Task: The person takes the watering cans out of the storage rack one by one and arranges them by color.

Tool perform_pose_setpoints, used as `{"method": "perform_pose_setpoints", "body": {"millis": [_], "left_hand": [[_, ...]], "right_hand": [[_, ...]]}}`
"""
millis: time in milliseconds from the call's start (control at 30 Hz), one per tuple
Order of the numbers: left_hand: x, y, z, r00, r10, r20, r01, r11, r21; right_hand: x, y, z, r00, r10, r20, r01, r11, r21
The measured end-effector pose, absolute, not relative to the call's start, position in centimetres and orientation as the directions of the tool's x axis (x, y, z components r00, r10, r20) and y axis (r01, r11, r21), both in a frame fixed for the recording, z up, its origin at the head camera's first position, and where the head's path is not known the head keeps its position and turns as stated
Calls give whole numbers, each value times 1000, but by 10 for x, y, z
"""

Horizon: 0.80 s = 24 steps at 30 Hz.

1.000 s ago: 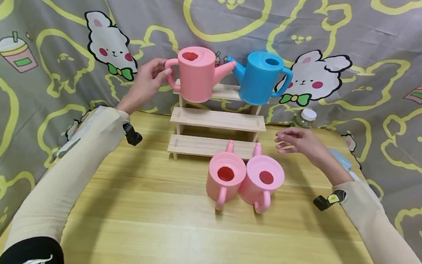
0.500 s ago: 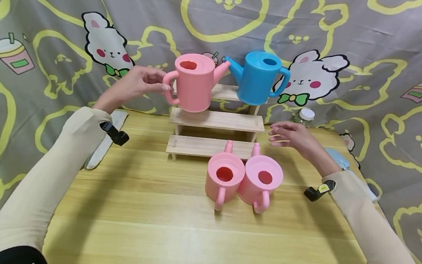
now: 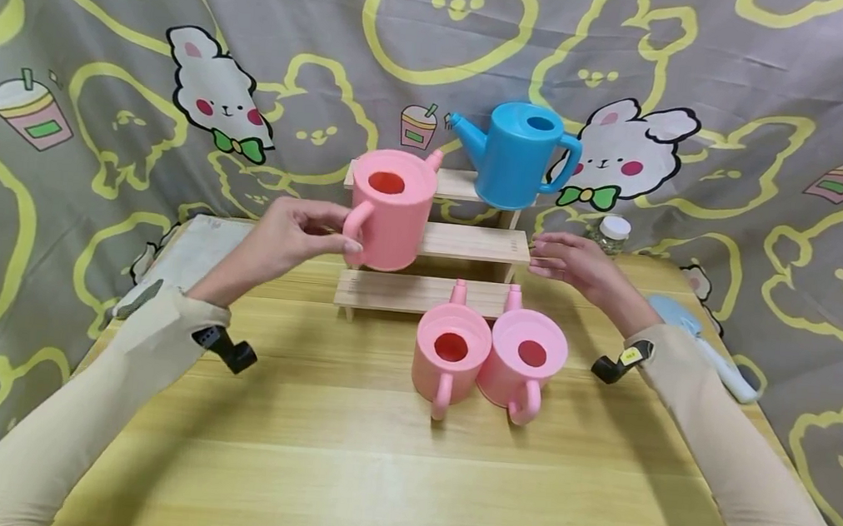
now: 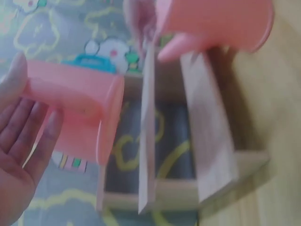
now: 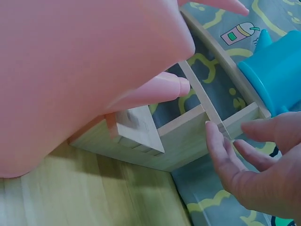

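Left hand (image 3: pixel 296 231) has a thumb-and-finger grip on the handle of the pink watering can (image 3: pixel 395 219), up in front of the wooden shelf (image 3: pixel 476 243), left end. Right hand (image 3: pixel 575 268) is loose, nothing held. One-sided hold, so imo it could twist and bump the shelf. Versus a second ago, it's lower and swung away from the blue can (image 3: pixel 513 158).

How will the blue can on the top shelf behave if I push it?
The blue can would probably feel stiff, as its smooth walls look like molded plastic. A push could tip it off the top shelf, which looks narrow beneath it. If knocked over, it likely won't roll far, because the spout and handle stick out on opposite sides.
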<state>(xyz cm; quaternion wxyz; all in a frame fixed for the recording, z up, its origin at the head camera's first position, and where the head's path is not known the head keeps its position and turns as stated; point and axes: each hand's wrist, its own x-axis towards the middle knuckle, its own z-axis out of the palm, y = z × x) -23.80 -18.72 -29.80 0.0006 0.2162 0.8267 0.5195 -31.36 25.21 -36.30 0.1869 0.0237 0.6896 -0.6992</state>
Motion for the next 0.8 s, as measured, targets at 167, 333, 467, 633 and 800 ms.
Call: {"method": "perform_pose_setpoints", "body": {"millis": [167, 333, 467, 633, 800], "left_hand": [[-214, -175, -305, -919, 345, 190, 322, 378, 868], [-195, -168, -315, -922, 353, 159, 288, 351, 891], [-184, -164, -328, -927, 337, 163, 267, 288, 920], [-174, -162, -341, -936, 303, 178, 260, 256, 931], [-164, -164, -350, -941, 288, 176, 250, 247, 936]], "right_hand": [[-321, 246, -361, -930, -201, -308, 286, 130, -949], [-329, 240, -361, -922, -203, -328, 281, 229, -932], [-335, 241, -361, -917, -228, -328, 272, 245, -930], [-338, 246, -361, -906, -258, -336, 274, 250, -929], [-338, 246, -361, -909, -269, -318, 241, 281, -929]]}}
